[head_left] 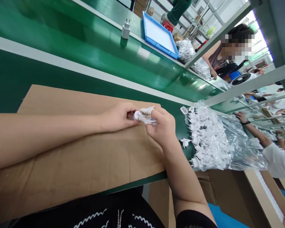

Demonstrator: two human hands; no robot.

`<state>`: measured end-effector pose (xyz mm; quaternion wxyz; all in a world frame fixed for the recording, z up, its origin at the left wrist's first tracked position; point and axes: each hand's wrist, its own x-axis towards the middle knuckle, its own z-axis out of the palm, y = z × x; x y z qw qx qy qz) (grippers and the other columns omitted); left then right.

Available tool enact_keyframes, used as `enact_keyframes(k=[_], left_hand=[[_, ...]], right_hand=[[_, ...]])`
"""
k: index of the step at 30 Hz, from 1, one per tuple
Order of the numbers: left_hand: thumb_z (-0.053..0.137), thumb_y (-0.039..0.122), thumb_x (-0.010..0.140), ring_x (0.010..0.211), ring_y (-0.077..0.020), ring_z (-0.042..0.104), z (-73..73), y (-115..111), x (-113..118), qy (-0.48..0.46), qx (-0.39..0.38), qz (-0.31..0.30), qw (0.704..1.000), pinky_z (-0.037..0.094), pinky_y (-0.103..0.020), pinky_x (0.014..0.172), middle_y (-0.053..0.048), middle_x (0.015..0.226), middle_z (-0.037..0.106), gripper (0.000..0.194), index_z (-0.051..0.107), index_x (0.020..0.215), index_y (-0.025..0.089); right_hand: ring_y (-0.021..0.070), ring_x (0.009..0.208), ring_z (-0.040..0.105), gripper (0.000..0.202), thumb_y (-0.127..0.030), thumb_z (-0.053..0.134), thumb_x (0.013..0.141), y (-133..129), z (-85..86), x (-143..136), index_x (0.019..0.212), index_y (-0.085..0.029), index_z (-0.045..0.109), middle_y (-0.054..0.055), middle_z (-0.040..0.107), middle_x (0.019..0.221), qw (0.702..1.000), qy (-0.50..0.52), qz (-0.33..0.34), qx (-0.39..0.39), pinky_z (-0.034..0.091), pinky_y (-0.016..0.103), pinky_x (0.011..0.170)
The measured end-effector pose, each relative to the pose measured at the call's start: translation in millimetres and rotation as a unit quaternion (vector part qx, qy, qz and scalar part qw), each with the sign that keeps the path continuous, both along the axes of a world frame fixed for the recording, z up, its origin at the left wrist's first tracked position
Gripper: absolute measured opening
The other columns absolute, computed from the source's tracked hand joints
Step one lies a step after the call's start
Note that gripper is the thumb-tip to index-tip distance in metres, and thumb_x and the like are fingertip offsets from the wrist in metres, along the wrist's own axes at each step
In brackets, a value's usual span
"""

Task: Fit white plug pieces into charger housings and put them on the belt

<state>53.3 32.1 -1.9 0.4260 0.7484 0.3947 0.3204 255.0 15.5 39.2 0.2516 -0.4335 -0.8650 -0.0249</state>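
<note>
Over a sheet of brown cardboard [85, 152], my two hands meet at a small white plug charger [136, 115], partly hidden by fingers. My left hand [120, 117] pinches it from the left, fingers closed. From the right, my right hand [162, 125] closes on it too, with white coverings on the thumb and a fingertip. To the right of that hand, a loose white plug [185, 143] lies on the green table, beside a clear plastic bag [211, 139] with many white plugs spilling from its mouth.
Beyond a pale rail runs a green conveyor belt [85, 47]; a white charger [125, 30] stands on it, prongs up. A blue tray [159, 34] sits along its far edge. Co-workers are at the right, one person's hand [241, 117] near the bag. Cardboard boxes [228, 193] stand below right.
</note>
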Motion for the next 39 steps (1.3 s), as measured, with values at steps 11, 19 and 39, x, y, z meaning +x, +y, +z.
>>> enact_keyframes(k=[11, 19, 39], left_hand=[[0.039, 0.055, 0.104, 0.087, -0.0311, 0.066, -5.3, -8.2, -1.5, 0.232, 0.289, 0.027, 0.929, 0.050, -0.042, 0.077, -0.018, 0.088, 0.070, 0.057, 0.068, 0.117, 0.008], [0.045, 0.054, 0.102, 0.085, -0.0302, 0.067, 2.9, -10.6, -0.1, 0.267, 0.282, 0.043, 0.921, 0.047, -0.038, 0.070, -0.018, 0.090, 0.071, 0.051, 0.071, 0.101, 0.010], [0.073, 0.049, 0.079, 0.101, -0.0346, 0.065, 29.6, 179.3, -58.6, 0.258, 0.033, 0.294, 0.920, 0.046, -0.038, 0.077, -0.016, 0.112, 0.072, 0.043, 0.075, 0.107, 0.015]], right_hand=[[0.0172, 0.069, 0.056, 0.015, -0.009, 0.060, 0.067, 0.4, 13.5, -10.5, 0.067, -0.022, 0.053, 0.001, 0.065, 0.075, 0.993, 0.007, -0.050, -0.102, 0.030, 0.027, 0.057], [0.0192, 0.080, 0.066, 0.031, -0.009, 0.063, 0.067, 6.4, 1.2, -7.5, 0.091, -0.022, 0.077, 0.002, 0.076, 0.092, 0.950, 0.200, -0.053, -0.234, 0.050, 0.030, 0.069], [0.0362, 0.118, 0.066, 0.043, -0.018, 0.060, 0.083, 64.9, -3.6, 106.2, 0.124, -0.020, 0.073, 0.016, 0.068, 0.130, 0.841, 0.007, -0.498, -0.213, 0.051, 0.046, 0.094]])
